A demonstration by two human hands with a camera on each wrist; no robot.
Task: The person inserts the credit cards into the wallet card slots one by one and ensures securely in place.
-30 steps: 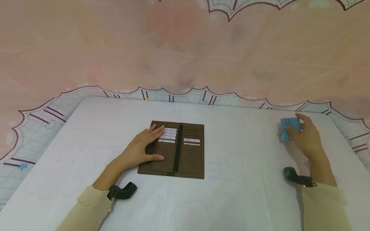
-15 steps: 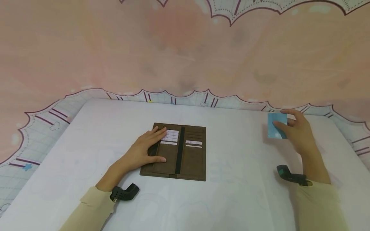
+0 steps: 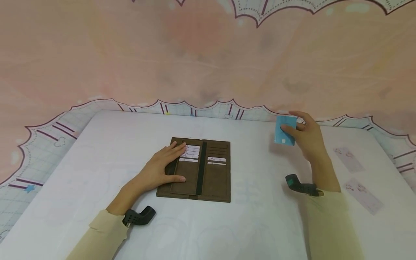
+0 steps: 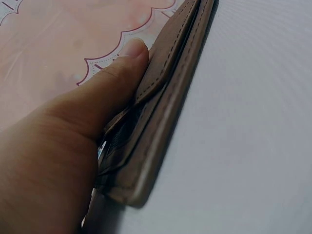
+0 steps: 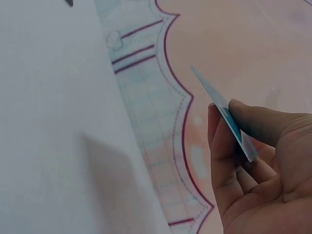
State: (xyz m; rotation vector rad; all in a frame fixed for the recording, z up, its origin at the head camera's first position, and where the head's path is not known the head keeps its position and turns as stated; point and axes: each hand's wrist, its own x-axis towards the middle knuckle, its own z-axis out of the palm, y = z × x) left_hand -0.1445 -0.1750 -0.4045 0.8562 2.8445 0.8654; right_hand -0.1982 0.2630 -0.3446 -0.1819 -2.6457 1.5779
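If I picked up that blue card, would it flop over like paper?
Probably not: the blue card looks straight where the right hand pinches it, so I'd guess it's stiff. It's probably light, because it looks so thin edge-on. And it likely wouldn't roll, being flat with straight sides.

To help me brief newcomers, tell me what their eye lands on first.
Probably the blue card, pinched in the right hand above the white table, right of centre. Next, the brown wallet lies open near the middle, the left hand on its left half.
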